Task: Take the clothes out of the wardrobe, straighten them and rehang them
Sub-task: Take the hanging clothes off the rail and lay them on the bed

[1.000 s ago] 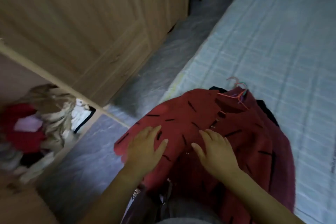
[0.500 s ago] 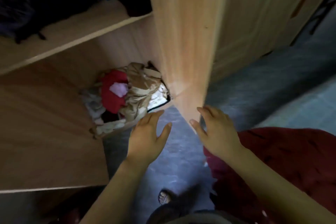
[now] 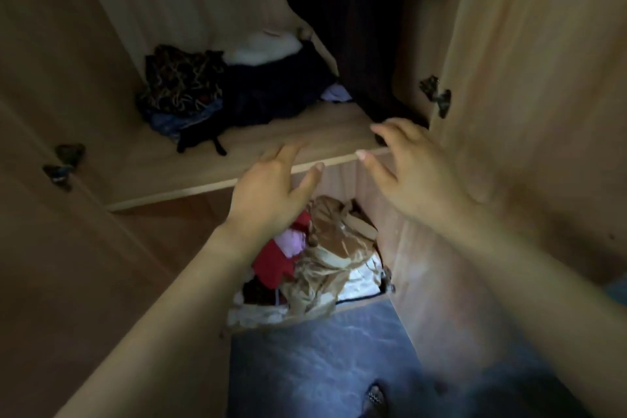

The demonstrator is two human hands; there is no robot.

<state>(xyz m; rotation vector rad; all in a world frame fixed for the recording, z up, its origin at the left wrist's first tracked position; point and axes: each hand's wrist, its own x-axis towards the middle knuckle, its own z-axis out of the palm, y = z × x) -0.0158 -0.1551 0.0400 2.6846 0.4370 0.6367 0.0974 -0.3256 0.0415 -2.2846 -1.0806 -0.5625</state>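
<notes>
Blue-grey marbled floor [image 3: 322, 366], toe of a patterned shoe [image 3: 375, 395] on it near the bottom edge

Wardrobe shelf [image 3: 305, 136]: one board, pale wood. It bears, left to right:
- a patterned dark garment [image 3: 183, 81], crumpled on a blue cloth [image 3: 168, 120];
- a black strap [image 3: 200, 143] trailing toward the front edge;
- a dark heap [image 3: 271, 88] with a white bundle [image 3: 264, 51] behind it;
- a pale lilac scrap [image 3: 336, 93] at the right end.

Bottom compartment [image 3: 176, 231]: holds a tumbled pile of a red piece [image 3: 274, 260], a pink piece [image 3: 291, 241], tan satin fabric [image 3: 332, 248] and white cloth [image 3: 359, 278].

Room floor [image 3: 322, 360]: blue-grey and mottled, with one patterned shoe [image 3: 375, 395] on it.
</notes>
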